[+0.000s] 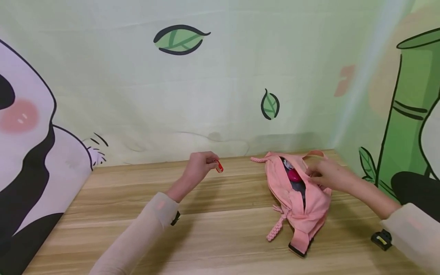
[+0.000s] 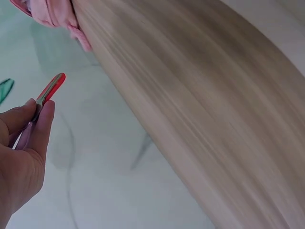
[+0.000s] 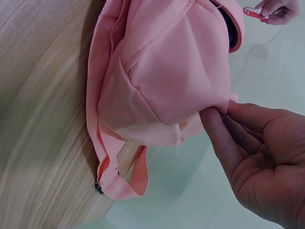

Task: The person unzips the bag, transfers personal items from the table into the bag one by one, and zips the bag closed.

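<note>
Above the wooden table, my left hand (image 1: pixel 203 166) pinches a small red-and-silver nail clipper (image 1: pixel 219 166) between thumb and fingers. In the left wrist view the red end of the nail clipper (image 2: pixel 58 82) sticks out past the fingertips. On the right lies a pink waist bag (image 1: pixel 317 214) with its zipped mouth gaping. My right hand (image 1: pixel 328 175) pinches the fabric at the opening's right side; the right wrist view shows thumb and fingers (image 3: pixel 221 138) on the pink cloth. Inside the bag are a magenta item (image 1: pixel 294 175), a whitish crinkled item (image 1: pixel 287 164) and dark contents.
A braided pink zipper pull (image 1: pixel 276 229) and a strap with a black buckle (image 1: pixel 297 250) lie at the bag's near end. The wooden table (image 1: pixel 220 236) meets a pale green printed cloth wall (image 1: pixel 220 95) behind and at the sides.
</note>
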